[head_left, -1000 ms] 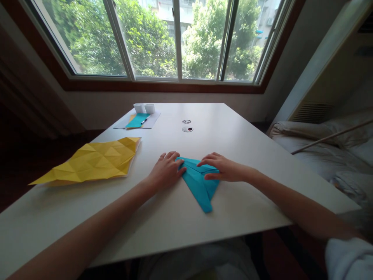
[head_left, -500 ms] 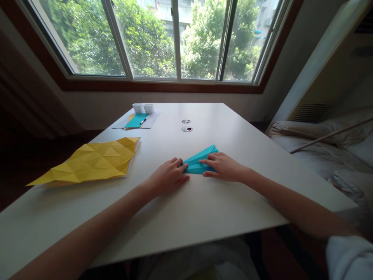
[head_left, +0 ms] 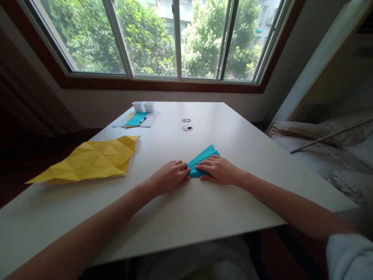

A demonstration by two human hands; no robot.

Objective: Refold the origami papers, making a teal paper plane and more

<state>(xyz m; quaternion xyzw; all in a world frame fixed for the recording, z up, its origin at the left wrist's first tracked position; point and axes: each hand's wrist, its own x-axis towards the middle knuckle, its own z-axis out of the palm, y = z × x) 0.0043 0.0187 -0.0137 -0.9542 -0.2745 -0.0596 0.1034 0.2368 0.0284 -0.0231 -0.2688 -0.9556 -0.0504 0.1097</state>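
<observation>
Near the middle of the table [head_left: 233, 202], toward its near edge, a folded blue paper [head_left: 202, 160] is pinned flat by both hands. The left hand [head_left: 169, 177] is pressed palm-down on its left tip, fingers together; the right hand [head_left: 217, 170] is laid flat over the fold, apparently to hold the crease. A creased yellow sheet [head_left: 93, 159] is kept by the left edge.

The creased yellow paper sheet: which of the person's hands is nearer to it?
Left. The left hand lies just right of the yellow paper sheet, apart from it; the right hand rests farther right on the folded blue paper.
</observation>
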